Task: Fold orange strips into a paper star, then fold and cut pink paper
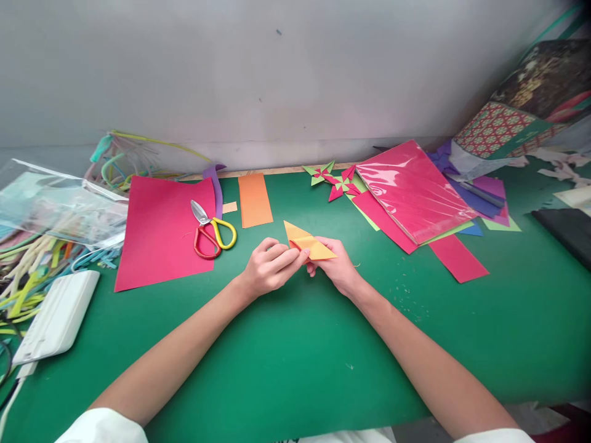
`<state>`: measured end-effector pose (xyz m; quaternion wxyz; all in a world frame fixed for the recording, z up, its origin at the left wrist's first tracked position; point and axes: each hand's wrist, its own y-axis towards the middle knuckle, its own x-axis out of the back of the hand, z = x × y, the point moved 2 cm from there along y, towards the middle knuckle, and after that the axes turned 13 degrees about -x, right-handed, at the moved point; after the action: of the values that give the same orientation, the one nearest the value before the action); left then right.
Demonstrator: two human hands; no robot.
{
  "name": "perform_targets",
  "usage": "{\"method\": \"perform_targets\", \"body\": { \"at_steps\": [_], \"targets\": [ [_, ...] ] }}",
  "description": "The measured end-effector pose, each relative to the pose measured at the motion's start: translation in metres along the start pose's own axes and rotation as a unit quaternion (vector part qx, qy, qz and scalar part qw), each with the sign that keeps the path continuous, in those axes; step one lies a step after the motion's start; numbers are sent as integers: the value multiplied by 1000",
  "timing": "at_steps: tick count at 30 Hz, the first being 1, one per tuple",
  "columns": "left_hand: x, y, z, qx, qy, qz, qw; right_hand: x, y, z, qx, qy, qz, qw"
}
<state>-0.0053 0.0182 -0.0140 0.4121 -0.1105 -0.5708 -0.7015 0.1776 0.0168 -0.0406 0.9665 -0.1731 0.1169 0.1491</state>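
A folded piece of orange paper [314, 247], pointed at its two ends, is held above the green table between both hands. My left hand [276, 264] pinches its near-left edge, fingers closed. On the other side my right hand [336, 263] grips the right part, with some fingers hidden beneath the paper. Beyond the hands lies a flat orange paper strip [255, 200]. Scissors [210, 231] with one red and one yellow handle rest on a large red paper sheet [157, 227] to the left.
Folded paper stars [341, 184] and a clear-wrapped pack of red paper [415, 191] lie at the back right. A white power bank [58, 314], a plastic sleeve [60, 203] and tangled coloured strips [28, 277] crowd the left. A black object [566, 234] sits at the right edge.
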Motion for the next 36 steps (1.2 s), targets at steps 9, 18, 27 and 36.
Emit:
{"method": "perform_targets", "body": {
  "at_steps": [9, 18, 27, 36],
  "targets": [
    [-1, -2, -1, -15, 5, 3, 1000, 0, 0, 0, 1, 7, 1, 1000],
    [-12, 5, 0, 259, -95, -51, 960, -1, 3, -3, -3, 28, -16, 999],
    [-8, 12, 20, 449, -198, -32, 871, -7, 2, -4, -22, 1, 6, 1000],
    [-5, 14, 28, 492, -261, 0, 831, -6, 3, -7, -12, -23, -2, 1000]
  ]
}}
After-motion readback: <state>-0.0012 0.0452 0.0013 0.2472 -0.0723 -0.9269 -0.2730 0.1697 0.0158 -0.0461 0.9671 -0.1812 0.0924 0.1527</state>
